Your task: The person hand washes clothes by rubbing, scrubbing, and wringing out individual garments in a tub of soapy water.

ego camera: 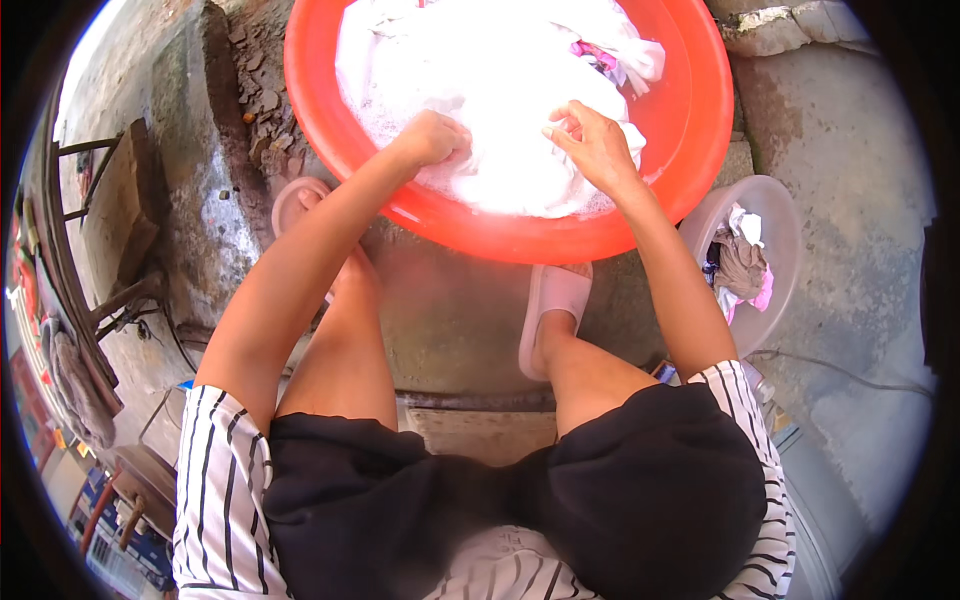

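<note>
A large red plastic basin (694,142) stands before me with white cloth (517,176) in soapy water. Glare washes out most of the cloth, hiding its folds and edges. My left hand (439,139) is closed on the white cloth at the basin's near left. Over the right part of the same cloth is my right hand (598,148), its fingers bent and its thumb near the index finger. Whether cloth lies between those fingers is lost in the glare. A pink and purple patterned fabric (596,58) shows among the white at the upper right.
Right of the basin, a translucent plastic tub (784,225) holds brown, white and pink clothes (741,262). A thin cable (847,371) crosses the concrete floor (862,225). Broken rubble (262,97) lies to the left. My pink slipper (559,292) is close under the basin's near rim.
</note>
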The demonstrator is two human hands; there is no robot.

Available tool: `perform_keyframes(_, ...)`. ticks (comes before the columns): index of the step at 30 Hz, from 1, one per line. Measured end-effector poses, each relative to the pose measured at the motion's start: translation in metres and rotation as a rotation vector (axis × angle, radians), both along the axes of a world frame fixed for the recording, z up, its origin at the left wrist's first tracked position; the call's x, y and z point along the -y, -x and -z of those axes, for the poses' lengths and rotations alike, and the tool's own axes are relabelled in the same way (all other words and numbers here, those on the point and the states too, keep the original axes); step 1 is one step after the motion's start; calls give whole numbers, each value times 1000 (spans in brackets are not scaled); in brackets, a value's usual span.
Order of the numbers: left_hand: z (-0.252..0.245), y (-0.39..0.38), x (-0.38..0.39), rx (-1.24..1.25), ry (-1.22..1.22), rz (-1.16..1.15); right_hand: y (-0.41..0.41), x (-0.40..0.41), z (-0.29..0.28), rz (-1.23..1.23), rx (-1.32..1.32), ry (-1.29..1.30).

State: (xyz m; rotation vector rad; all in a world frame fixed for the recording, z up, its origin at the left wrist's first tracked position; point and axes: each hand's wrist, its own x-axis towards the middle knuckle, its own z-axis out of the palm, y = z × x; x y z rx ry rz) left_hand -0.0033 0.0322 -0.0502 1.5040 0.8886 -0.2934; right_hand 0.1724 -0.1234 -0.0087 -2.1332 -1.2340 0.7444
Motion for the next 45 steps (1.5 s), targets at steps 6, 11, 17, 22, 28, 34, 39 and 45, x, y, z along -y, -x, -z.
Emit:
perform_keyframes(6, -7, -2, 5, 39, 22, -115, -14, 0, 35, -96, 208, 21)
perform_keyframes(11, -13, -4, 6, -142, 100, 334, -45, 2, 9, 303, -372, -180)
perform_keyframes(17, -40, 5, -48, 99, 161, -214, -81, 14, 4, 622, -390, -563)
perform_keyframes(22, -32, 7, -48, 152, 216, -570, -15, 2, 15, 234, -101, -274)
perform_keyframes(28, -14, 7, -46, 246, 401, -613, 29, -4, 37, -79, 421, -40)
perform_keyframes(34, -17, 5, -35, 219, 330, -711, 35, 0, 9, -300, 272, 295)
perform_keyframes(39, -35, 7, -33, 54, -70, -671, 34, 17, 0, -260, 173, 45)
perform_keyframes(45, -56, -11, -24, 289, -49, -514, -47, 5, -60, 276, -112, -506)
